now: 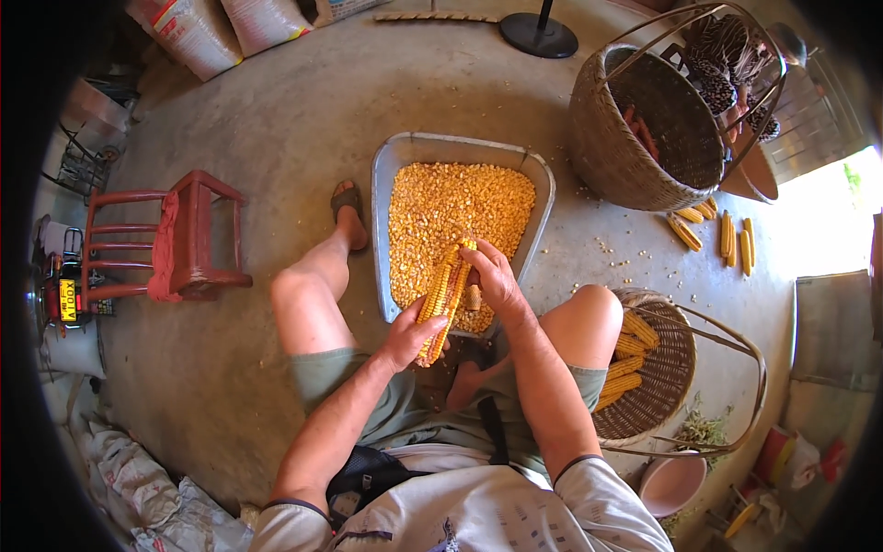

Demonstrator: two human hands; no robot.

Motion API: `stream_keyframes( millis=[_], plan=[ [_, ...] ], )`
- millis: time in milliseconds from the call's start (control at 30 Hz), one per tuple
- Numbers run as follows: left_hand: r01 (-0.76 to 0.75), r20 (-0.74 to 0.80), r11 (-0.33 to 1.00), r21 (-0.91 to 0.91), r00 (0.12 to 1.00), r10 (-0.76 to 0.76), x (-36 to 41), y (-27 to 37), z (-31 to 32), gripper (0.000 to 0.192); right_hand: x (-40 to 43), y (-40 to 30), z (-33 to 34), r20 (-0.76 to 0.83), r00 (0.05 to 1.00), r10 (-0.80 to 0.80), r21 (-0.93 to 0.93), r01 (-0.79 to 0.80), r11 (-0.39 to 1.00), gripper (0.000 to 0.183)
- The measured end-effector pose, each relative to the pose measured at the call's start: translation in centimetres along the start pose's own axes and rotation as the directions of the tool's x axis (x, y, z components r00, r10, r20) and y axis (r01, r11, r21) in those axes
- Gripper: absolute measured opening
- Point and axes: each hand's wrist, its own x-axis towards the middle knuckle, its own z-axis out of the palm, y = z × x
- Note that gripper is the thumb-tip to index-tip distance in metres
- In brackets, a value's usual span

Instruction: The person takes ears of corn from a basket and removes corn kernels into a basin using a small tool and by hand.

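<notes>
My left hand (412,334) is closed around the lower part of an ear of yellow corn (441,297), which slants over the near end of a grey tub (550,200). Some rows of the ear are stripped, showing reddish cob. At its upper tip, my right hand (491,271) grips the ear with thumb and fingers. Loose corn kernels (455,207) lie thickly in the tub between my legs. A short piece of cob (473,298) rests on them by my right hand. Beside my right knee, a wicker basket (672,366) holds several ears of corn (624,359).
Several corn ears (684,232) and scattered kernels lie on the concrete floor at right, below a large wicker basket (641,131). Behind it is another person (735,69). A red wooden chair (200,238) stands at left, a pink basin (672,485) at lower right, filled sacks (200,38) at upper left.
</notes>
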Motion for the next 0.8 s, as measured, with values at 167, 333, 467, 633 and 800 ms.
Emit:
stream_keyframes(
  millis=[167,333,467,633,800],
  plan=[
    [-0.117,0.03,0.971,0.209,0.993,0.114,0.2,-0.8,0.4,0.039,1.0,0.9,0.0,-0.087,0.993,0.079,-0.004,-0.08,0.997,0.042],
    [-0.026,0.027,0.993,0.113,0.999,0.023,0.1,-0.2,0.3,0.036,0.1,2.1,-0.8,-0.105,0.916,-0.387,-0.123,0.374,0.919,0.033],
    [0.131,0.14,0.978,-0.164,0.984,-0.109,0.2,0.4,-0.2,0.04,0.8,1.9,-3.1,0.197,0.946,-0.259,-0.21,0.299,0.931,0.041],
    [-0.042,0.006,0.98,0.196,0.999,0.042,0.1,-1.2,-0.1,0.039,1.1,0.9,-0.4,-0.074,0.983,0.167,0.087,-0.161,0.983,0.037],
    [-0.173,-0.019,0.908,0.381,0.981,0.195,1.0,-2.2,-0.2,0.041,1.1,1.7,-0.1,-0.185,0.978,0.092,-0.057,-0.104,0.993,0.045]
  ],
)
